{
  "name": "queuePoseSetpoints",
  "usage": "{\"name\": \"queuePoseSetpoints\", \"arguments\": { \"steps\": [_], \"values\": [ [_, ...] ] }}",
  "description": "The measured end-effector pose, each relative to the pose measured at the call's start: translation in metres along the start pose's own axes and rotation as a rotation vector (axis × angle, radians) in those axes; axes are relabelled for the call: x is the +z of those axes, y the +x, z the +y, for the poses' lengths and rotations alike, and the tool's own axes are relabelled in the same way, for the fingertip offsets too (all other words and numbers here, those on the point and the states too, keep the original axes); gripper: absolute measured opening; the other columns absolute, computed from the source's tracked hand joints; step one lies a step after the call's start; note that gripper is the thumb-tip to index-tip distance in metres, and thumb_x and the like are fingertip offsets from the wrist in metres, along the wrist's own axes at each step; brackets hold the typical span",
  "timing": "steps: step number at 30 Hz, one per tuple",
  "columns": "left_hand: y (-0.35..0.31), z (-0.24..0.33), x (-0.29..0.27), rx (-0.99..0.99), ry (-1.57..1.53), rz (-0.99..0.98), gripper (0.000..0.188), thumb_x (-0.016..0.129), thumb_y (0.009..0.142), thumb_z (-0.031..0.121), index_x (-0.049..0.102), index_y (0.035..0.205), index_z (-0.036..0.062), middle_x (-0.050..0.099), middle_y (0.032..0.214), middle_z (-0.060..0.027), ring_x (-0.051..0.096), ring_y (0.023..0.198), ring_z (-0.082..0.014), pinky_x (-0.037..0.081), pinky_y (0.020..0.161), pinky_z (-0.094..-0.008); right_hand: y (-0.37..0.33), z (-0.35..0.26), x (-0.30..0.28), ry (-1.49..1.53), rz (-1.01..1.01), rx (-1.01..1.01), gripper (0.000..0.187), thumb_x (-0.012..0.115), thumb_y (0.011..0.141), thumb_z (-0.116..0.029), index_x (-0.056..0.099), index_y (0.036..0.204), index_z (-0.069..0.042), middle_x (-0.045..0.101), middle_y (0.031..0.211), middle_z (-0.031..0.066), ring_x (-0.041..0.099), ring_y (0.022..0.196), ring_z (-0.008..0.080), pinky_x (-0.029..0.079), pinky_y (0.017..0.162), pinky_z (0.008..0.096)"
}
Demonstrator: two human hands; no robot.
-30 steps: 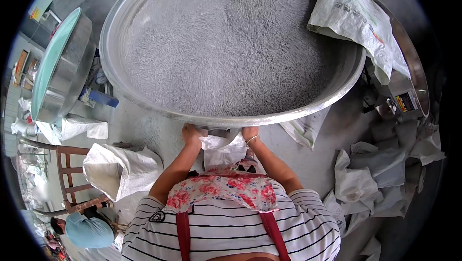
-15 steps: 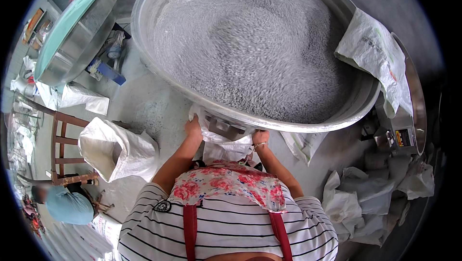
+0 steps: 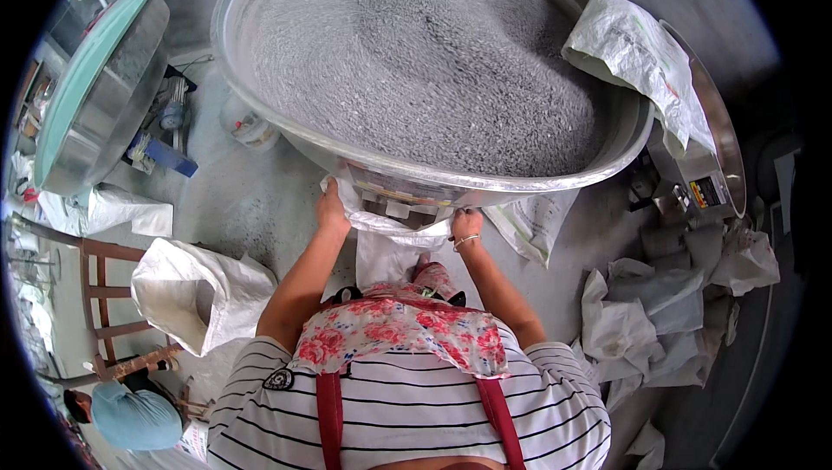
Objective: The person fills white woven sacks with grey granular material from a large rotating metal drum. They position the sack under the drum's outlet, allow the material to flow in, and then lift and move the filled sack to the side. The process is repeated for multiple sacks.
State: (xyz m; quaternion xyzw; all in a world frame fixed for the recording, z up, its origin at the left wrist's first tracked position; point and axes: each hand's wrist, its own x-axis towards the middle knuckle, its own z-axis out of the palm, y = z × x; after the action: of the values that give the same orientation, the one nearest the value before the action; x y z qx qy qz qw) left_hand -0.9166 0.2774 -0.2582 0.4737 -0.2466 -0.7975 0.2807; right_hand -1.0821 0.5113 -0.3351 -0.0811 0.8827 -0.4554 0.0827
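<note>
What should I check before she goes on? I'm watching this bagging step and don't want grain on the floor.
1. Left hand grips the white sack rim: ok.
2. Right hand grips the other side: ok.
3. Sack mouth held up under the big metal pan outlet: ok.
4. Grain flowing into the sack: cannot tell, outlet hidden.
5. Sack fill level: cannot tell.

sack mouth (image 3: 394,226): partly hidden under the pan rim (image 3: 451,177)
grain (image 3: 425,54): blurred
far pan edge: cut off
</note>
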Motion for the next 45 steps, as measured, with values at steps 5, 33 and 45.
{"name": "queuePoseSetpoints", "arguments": {
  "steps": [5, 33, 45],
  "values": [
    [-0.010, -0.009, -0.002, 0.020, 0.039, 0.032, 0.045, 0.049, 0.086, 0.032, 0.046, 0.112, -0.0043, 0.054, 0.102, -0.0135, 0.055, 0.087, -0.0247, 0.046, 0.075, -0.0362, -0.001, 0.024, 0.005, 0.042, -0.089, 0.172, 0.026, 0.051, 0.074, -0.014, 0.056, 0.072, 0.011, 0.054, 0.061, 0.0179, 0.056, 0.056, 0.0286, 0.041, 0.044, 0.0379],
    [-0.039, -0.041, -0.028, 0.073, 0.187, 0.012, 0.057, 0.049, 0.084, 0.039, 0.040, 0.118, -0.0069, 0.047, 0.115, -0.0176, 0.050, 0.100, -0.0272, 0.043, 0.081, -0.0372, -0.007, 0.032, 0.004, -0.036, -0.196, 0.064, 0.039, 0.048, 0.081, -0.028, 0.058, 0.071, 0.008, 0.056, 0.063, 0.0258, 0.058, 0.058, 0.0368, 0.044, 0.056, 0.0418],
    [-0.023, -0.061, -0.030, 0.097, 0.214, 0.114, 0.054, 0.042, 0.088, 0.039, 0.043, 0.116, -0.0066, 0.049, 0.111, -0.0175, 0.051, 0.098, -0.0270, 0.042, 0.080, -0.0368, 0.000, 0.028, -0.008, -0.087, -0.312, -0.052, 0.044, 0.058, 0.073, -0.028, 0.050, 0.093, 0.010, 0.059, 0.077, 0.0226, 0.060, 0.069, 0.0294, 0.048, 0.061, 0.0344]
  ]
}}
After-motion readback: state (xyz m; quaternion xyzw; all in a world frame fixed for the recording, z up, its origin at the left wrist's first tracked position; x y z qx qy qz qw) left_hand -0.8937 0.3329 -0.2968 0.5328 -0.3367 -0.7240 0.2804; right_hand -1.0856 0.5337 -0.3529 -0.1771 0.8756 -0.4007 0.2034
